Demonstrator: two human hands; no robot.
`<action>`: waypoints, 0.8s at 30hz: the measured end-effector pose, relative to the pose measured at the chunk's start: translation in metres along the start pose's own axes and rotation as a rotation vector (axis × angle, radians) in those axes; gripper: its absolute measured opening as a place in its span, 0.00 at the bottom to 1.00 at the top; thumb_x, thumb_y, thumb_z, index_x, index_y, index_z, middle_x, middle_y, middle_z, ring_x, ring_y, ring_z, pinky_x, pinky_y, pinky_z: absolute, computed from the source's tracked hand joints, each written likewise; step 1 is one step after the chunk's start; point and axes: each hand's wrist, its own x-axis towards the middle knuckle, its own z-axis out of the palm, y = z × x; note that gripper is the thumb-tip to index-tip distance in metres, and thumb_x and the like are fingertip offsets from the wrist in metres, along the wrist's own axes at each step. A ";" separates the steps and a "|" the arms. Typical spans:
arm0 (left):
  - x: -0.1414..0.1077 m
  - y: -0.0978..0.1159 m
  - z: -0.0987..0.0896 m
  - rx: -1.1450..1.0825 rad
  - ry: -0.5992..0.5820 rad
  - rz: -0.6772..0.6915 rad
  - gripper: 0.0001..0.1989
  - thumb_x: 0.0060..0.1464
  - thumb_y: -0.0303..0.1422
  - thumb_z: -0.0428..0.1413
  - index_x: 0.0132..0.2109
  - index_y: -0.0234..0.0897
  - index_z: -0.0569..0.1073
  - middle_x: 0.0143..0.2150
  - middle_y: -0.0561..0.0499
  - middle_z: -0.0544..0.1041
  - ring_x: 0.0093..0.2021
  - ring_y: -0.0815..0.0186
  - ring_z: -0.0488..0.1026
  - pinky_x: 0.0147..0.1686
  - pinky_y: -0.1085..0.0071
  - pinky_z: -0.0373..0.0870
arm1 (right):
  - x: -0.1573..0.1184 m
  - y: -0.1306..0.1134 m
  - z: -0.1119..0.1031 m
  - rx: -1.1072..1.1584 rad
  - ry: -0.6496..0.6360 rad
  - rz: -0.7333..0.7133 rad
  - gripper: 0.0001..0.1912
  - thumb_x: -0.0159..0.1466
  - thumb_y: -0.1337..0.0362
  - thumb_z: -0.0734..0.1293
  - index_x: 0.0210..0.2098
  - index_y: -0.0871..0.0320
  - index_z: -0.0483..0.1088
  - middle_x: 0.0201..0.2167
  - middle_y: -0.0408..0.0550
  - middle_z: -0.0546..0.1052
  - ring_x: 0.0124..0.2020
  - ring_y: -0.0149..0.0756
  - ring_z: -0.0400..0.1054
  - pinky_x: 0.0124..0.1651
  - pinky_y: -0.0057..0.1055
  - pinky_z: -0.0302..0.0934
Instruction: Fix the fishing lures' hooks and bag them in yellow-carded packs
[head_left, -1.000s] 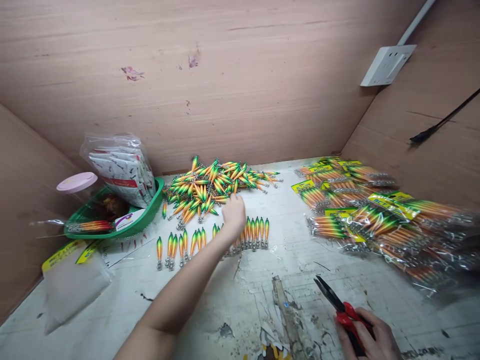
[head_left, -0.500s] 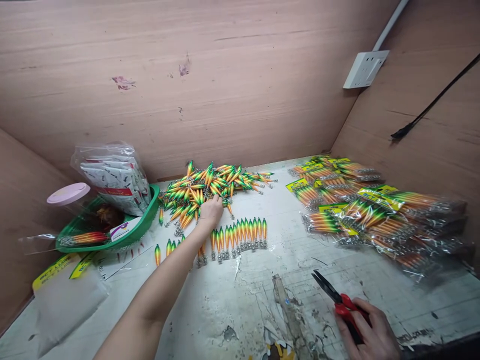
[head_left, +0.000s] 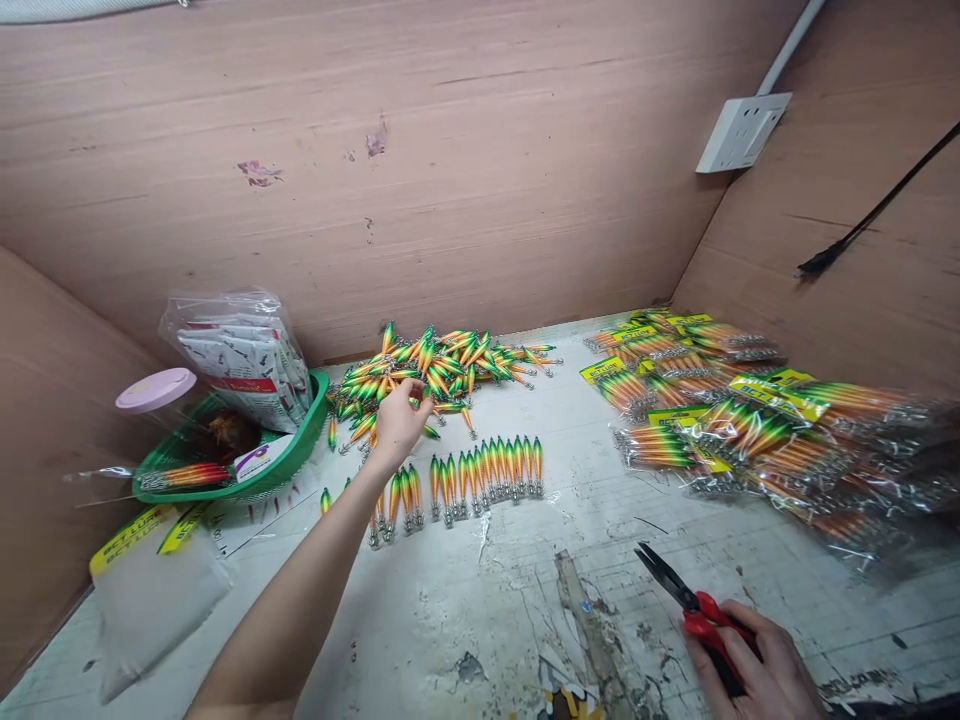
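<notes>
Far left: green plastic basket [head_left: 320, 400] on the white, worn tabletop [head_left: 420, 625]. Near left: frosted plastic bag with yellow header [head_left: 157, 590], lying flat.

Left hand [head_left: 401, 422] is at the near edge of a heap of slender green, yellow and orange lures with metal hooks [head_left: 461, 350]. Versus half a second ago, it sits farther left along the heap, with a gap now showing between thumb and forefinger. Cannot tell whether a lure is held. Heap extends beyond the fingertips and to their right; its lures point in mixed directions.

Row of matching lures [head_left: 487, 475] lies nearer and mostly right of this hand; forearm crosses its left part. Long axes run near to far, green ends far, hooks near. Right-hand group unchanged.

Near right: red-handled pliers with black jaws [head_left: 696, 607], pointing far left, handles wrapped by the right hand [head_left: 769, 665]; position essentially unchanged. Far right: clear packs with yellow headers [head_left: 750, 450], piled.
</notes>
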 end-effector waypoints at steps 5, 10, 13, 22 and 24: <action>-0.013 0.013 -0.002 -0.308 -0.183 -0.142 0.10 0.43 0.37 0.55 0.32 0.38 0.65 0.27 0.53 0.71 0.29 0.67 0.71 0.30 0.72 0.65 | -0.004 0.001 0.000 -0.010 -0.015 0.008 0.08 0.64 0.61 0.64 0.33 0.59 0.70 0.36 0.53 0.70 0.34 0.38 0.67 0.36 0.35 0.62; -0.061 0.047 0.000 -0.563 -0.467 -0.189 0.21 0.43 0.39 0.59 0.44 0.36 0.69 0.32 0.50 0.75 0.31 0.69 0.72 0.34 0.71 0.68 | -0.003 -0.001 -0.001 -0.011 -0.027 0.018 0.07 0.64 0.63 0.64 0.32 0.60 0.70 0.36 0.54 0.70 0.35 0.39 0.67 0.37 0.36 0.63; -0.085 0.066 0.001 -0.740 -0.605 -0.218 0.21 0.43 0.36 0.62 0.45 0.36 0.70 0.32 0.51 0.76 0.30 0.70 0.70 0.34 0.72 0.66 | -0.003 -0.002 -0.001 -0.006 -0.034 0.029 0.07 0.64 0.63 0.65 0.32 0.60 0.70 0.37 0.54 0.70 0.36 0.40 0.67 0.38 0.37 0.63; -0.112 0.082 0.000 -0.867 -0.752 -0.238 0.15 0.45 0.35 0.64 0.40 0.36 0.71 0.27 0.55 0.72 0.27 0.73 0.65 0.32 0.74 0.62 | -0.005 0.000 -0.001 0.002 -0.042 0.045 0.05 0.63 0.63 0.65 0.34 0.58 0.71 0.37 0.53 0.70 0.36 0.40 0.66 0.38 0.37 0.62; -0.115 0.083 0.001 -0.869 -0.757 -0.245 0.15 0.44 0.36 0.64 0.37 0.36 0.71 0.25 0.57 0.69 0.25 0.74 0.63 0.30 0.74 0.60 | -0.004 0.000 -0.002 0.006 -0.043 0.042 0.06 0.64 0.63 0.65 0.34 0.59 0.71 0.37 0.53 0.70 0.36 0.40 0.66 0.38 0.37 0.62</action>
